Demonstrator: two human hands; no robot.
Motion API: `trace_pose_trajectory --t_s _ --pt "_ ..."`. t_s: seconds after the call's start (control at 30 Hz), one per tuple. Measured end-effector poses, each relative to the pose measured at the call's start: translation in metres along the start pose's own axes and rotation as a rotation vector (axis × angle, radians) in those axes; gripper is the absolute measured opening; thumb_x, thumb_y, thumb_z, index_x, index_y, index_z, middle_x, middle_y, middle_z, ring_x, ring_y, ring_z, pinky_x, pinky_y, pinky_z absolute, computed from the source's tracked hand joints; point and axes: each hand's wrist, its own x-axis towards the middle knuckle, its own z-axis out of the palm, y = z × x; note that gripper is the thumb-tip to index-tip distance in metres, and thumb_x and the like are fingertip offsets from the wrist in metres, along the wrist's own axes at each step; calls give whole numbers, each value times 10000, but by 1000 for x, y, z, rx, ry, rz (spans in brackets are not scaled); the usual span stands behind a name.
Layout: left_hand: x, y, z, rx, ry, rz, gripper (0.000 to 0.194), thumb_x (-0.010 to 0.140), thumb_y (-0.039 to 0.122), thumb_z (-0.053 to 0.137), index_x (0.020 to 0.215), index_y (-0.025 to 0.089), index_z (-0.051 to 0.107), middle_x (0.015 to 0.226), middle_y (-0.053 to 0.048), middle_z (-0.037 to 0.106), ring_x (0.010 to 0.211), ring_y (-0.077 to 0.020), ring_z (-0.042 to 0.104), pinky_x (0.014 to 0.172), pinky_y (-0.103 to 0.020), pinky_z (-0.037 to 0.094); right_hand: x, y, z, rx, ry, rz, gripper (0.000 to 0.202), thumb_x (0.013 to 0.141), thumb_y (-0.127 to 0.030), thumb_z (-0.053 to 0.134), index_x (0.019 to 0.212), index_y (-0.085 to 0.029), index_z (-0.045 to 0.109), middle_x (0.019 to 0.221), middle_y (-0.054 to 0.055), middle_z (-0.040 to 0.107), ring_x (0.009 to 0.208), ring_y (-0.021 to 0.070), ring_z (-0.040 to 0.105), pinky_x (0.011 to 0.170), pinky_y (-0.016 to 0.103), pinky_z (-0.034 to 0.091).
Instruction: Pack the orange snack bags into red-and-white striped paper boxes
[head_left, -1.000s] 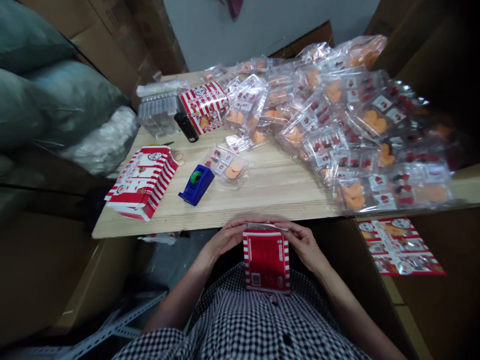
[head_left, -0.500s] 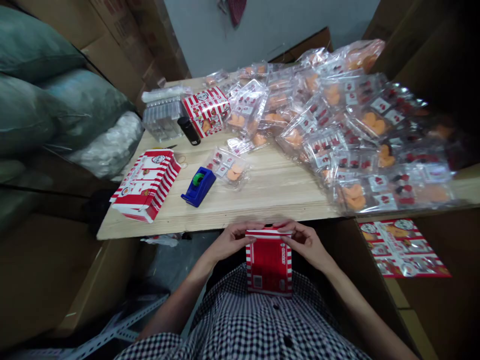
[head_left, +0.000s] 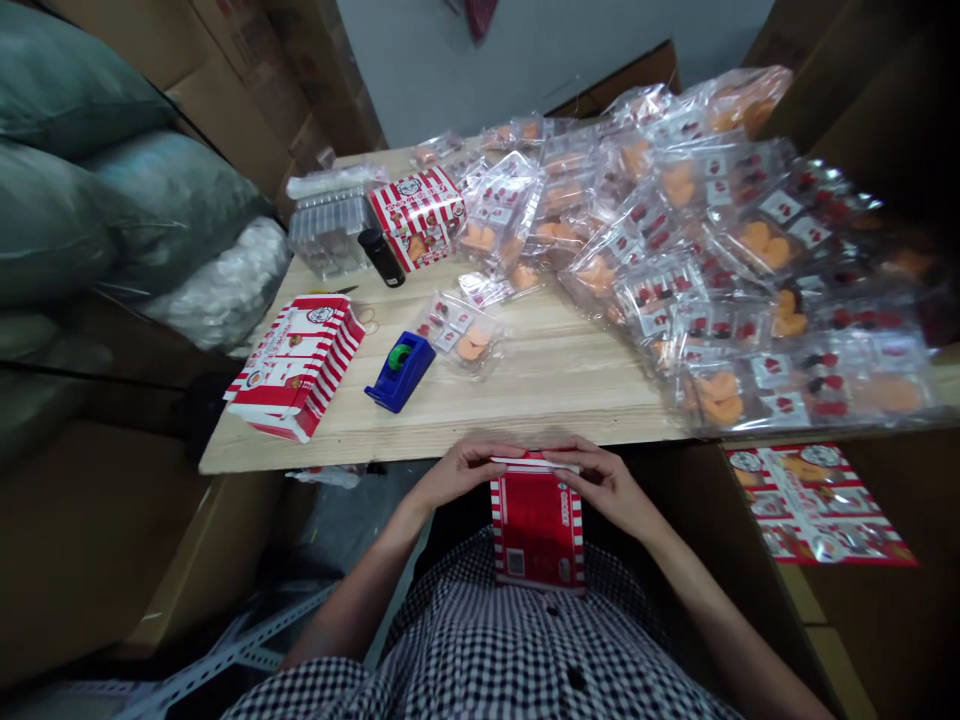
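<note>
A red cardboard box [head_left: 537, 530] with red-and-white striped edges and a small barcode rests against my checked shirt, just below the table's front edge. My left hand [head_left: 466, 473] grips its top left corner, thumb on the near face and fingers along the upper edge. At the top right corner my right hand [head_left: 600, 480] pinches the same edge, its fingers reaching toward the middle. Whether the top flap is fully closed cannot be made out.
On the wooden table [head_left: 390, 435] lie flat striped cartons [head_left: 292, 365], a blue tape dispenser [head_left: 401, 372], a black bottle [head_left: 382, 257], a standing striped box [head_left: 420, 217] and a clear packet [head_left: 459, 335]. Many plastic packets [head_left: 720, 290] heap on the right; a printed sheet [head_left: 821, 500] lies below.
The fingers of both hands have slid inward along the box's top edge and lie flatter over it. The view has shifted slightly.
</note>
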Motion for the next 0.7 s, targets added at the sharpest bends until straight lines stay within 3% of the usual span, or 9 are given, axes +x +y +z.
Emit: trace_pose_trajectory --t_s 0.07,0.13,0.23,0.4,0.57,0.7 --pt "1 12 -1 49 -59 16 316 914 366 641 1174 227 755 1327 -103 682 1251 -267 619 1070 -366 438 2 -9 -6 -10 -79 52 249 974 -402 606 1167 -343 753 1301 57 690 1221 286 606 1062 492 426" --pt "3 22 0 111 -42 16 314 930 385 619 1129 197 772 1255 -117 719 1178 -262 658 1017 -349 470 6 -18 -12 -16 -131 101 264 991 -419 570 1137 -325 769 1262 64 716 1178 288 642 1034 493 455" --pt "9 29 4 176 -47 10 330 894 369 677 1136 161 762 1150 -130 756 1058 -250 696 922 -327 512 12 -24 -17 -11 -166 136 244 931 -425 663 1097 -295 785 1168 72 755 1085 291 691 969 474 505" --pt "19 26 0 236 -80 16 416 896 381 672 1247 161 710 1169 -120 752 999 -239 700 843 -307 537 20 -16 -16 48 -153 176 335 878 -447 718 1161 -274 757 1151 67 768 1078 283 703 961 456 523" --pt "24 22 -1 238 -27 -5 368 904 380 659 1172 146 753 1003 -101 793 837 -206 708 710 -257 528 27 -9 -13 94 -99 208 287 840 -479 746 1017 -260 803 992 56 802 909 254 736 827 391 562" --pt "25 17 1 216 -14 -8 360 887 368 679 1171 160 754 1031 -102 791 844 -208 717 720 -263 538 35 -9 -18 133 -141 263 273 790 -478 790 918 -238 810 860 45 798 780 216 729 738 347 558"
